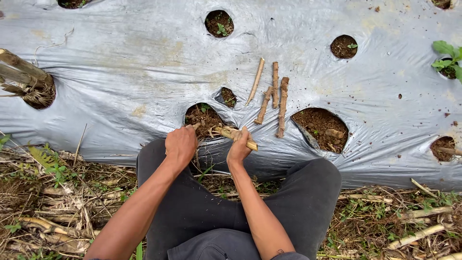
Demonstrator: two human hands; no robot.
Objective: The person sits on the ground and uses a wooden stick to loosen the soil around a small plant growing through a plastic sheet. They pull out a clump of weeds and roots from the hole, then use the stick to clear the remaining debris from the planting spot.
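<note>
Head view: a person squats at the edge of a grey plastic sheet (144, 62) stretched over a soil bed, knees spread so both arms reach between them. The right hand (239, 147) is closed around a short pale stick (234, 135), holding it slanted with one end over a hole (204, 118) of bare soil and the other end jutting past the thumb side. The left hand (180, 144) is curled shut at the near rim of the same hole, touching the sheet's edge or the soil; whether it grips anything I cannot tell, as the fingers hide it. Both hands sit close together, which seems to steady the stick right at the opening.

Just beyond, four cut sticks (272, 91) lie side by side on the sheet, within easy reach of the right hand. A larger open hole (320, 127) lies to their right. At the left edge, thick bamboo stakes (21, 72) lean out of another hole. Dry stalks (57, 212) litter the ground beside the legs.
</note>
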